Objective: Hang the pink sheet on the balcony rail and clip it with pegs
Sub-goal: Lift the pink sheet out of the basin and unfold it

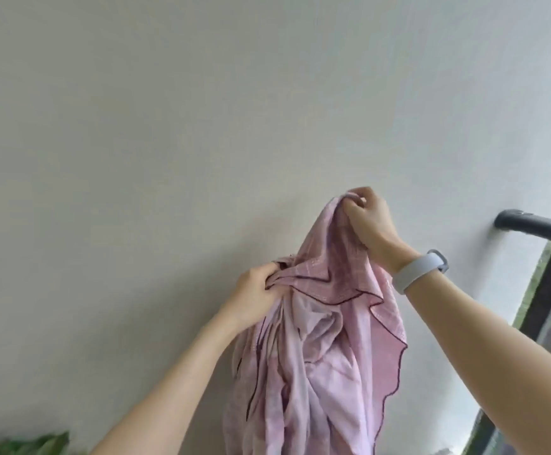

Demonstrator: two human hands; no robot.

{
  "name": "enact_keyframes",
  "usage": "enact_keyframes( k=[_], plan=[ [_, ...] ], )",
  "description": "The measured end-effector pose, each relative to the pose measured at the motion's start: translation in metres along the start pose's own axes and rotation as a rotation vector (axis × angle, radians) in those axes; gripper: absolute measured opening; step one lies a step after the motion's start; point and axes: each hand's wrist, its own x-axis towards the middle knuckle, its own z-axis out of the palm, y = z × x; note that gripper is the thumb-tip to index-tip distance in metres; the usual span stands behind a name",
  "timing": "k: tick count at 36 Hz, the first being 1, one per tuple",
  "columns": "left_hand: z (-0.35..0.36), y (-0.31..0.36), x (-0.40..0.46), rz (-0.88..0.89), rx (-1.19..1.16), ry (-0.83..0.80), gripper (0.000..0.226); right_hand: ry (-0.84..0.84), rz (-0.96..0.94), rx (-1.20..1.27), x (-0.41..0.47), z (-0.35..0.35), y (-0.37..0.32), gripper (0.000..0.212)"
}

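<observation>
The pink sheet (326,349), edged with a dark wavy trim, hangs bunched in front of a white wall. My right hand (367,221) grips its top edge, held highest. My left hand (256,295) grips a gathered fold lower and to the left. The black balcony rail (536,226) juts from the wall at the right, apart from the sheet. No pegs are in view.
The white wall (201,126) fills most of the view. Dark railing posts (550,290) run down the right edge, with greenery beyond them. A green plant (27,446) shows at the bottom left. A grey band sits on my right wrist.
</observation>
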Motion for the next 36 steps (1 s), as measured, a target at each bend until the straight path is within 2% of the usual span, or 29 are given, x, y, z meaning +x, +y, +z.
enact_keyframes(
  k=[2,5,6,8,10,11,13,16,19,22,25,28,30,32,35,36],
  plan=[
    [-0.004,-0.008,-0.003,-0.078,-0.037,-0.086,0.018,-0.127,-0.012,-0.072,-0.02,-0.004,0.026,0.027],
    [-0.012,-0.012,0.0,-0.197,-0.196,-0.021,0.021,-0.338,-0.069,-0.184,-0.053,-0.004,0.055,0.029],
    [-0.015,-0.011,0.004,-0.226,-0.239,0.015,0.022,-0.406,-0.071,-0.184,-0.062,-0.003,0.059,0.038],
    [-0.019,-0.004,0.014,-0.252,-0.28,0.065,0.021,-0.512,-0.097,-0.136,-0.073,0.002,0.059,0.069],
    [-0.022,0.01,0.025,-0.247,-0.306,0.104,0.017,-0.533,-0.185,-0.118,-0.075,0.007,0.052,0.102],
    [-0.024,0.02,0.03,-0.226,-0.315,0.115,0.016,-0.517,-0.246,-0.149,-0.076,0.009,0.045,0.109],
    [-0.03,0.037,0.038,-0.166,-0.344,0.142,0.018,-0.431,-0.356,-0.235,-0.072,0.012,0.03,0.107],
    [-0.04,0.053,0.04,-0.086,-0.347,0.149,0.019,-0.305,-0.411,-0.267,-0.062,0.006,0.014,0.097],
    [-0.046,0.051,0.03,-0.033,-0.257,0.121,0.015,-0.379,-0.398,-0.27,-0.053,0.0,0.006,0.094],
    [-0.039,0.038,0.008,0.005,-0.213,0.138,0.017,-0.484,-0.354,-0.097,-0.049,-0.004,0.011,0.091],
    [-0.019,0.012,-0.023,-0.046,-0.288,0.18,0.02,-0.521,-0.303,0.062,-0.051,-0.001,0.022,0.072],
    [0.003,-0.003,-0.048,-0.079,-0.461,0.213,0.057,-0.461,-0.204,0.175,-0.055,0.008,0.026,0.047],
    [0.015,-0.003,-0.054,-0.053,-0.441,0.242,0.066,-0.428,-0.096,0.288,-0.055,0.014,0.024,0.033],
    [0.022,-0.003,-0.053,0.014,-0.361,0.274,0.059,-0.408,-0.014,0.362,-0.053,0.017,0.022,0.029],
    [0.017,-0.002,-0.047,0.064,-0.264,0.344,0.023,-0.415,0.003,0.387,-0.047,0.013,0.02,0.025],
    [0.014,-0.002,-0.044,0.071,-0.276,0.35,0.027,-0.423,-0.032,0.351,-0.045,0.01,0.021,0.024]
  ],
)
